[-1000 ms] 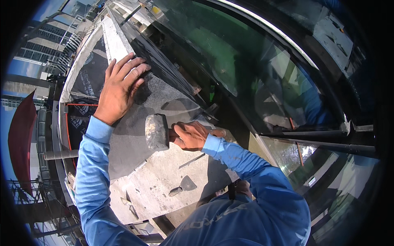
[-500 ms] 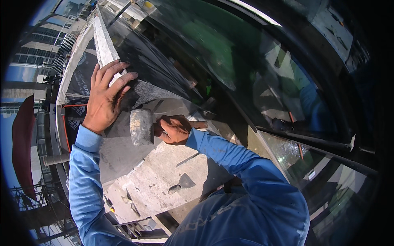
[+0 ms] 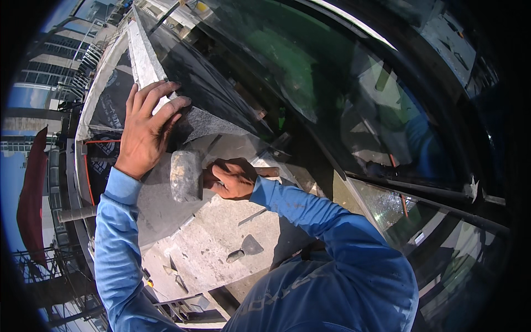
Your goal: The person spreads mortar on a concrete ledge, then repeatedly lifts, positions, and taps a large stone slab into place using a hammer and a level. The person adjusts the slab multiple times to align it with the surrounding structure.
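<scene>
My left hand (image 3: 146,133) lies over the near end of a long pale stone slab (image 3: 145,55), its fingers bent across the edge. Its thumb is partly hidden. In my right hand (image 3: 232,178) is a mallet (image 3: 186,176) with a thick, grey, worn head and a short wooden handle, whose end sticks out past the wrist. The head is just below and to the right of my left hand, over the grey slab surface (image 3: 160,213), with a gap between it and the left fingers.
A putty knife (image 3: 251,246) lies on the dusty pale ledge (image 3: 210,232). Another small tool (image 3: 177,276) rests near the ledge's lower left. Dark glass panes (image 3: 287,72) stand along the right. A pipe end (image 3: 77,214) and a dark red sheet (image 3: 32,199) are at the left.
The mallet head has shifted slightly left and down with my right hand. My left hand has moved a little to the right, still on the slab edge.
</scene>
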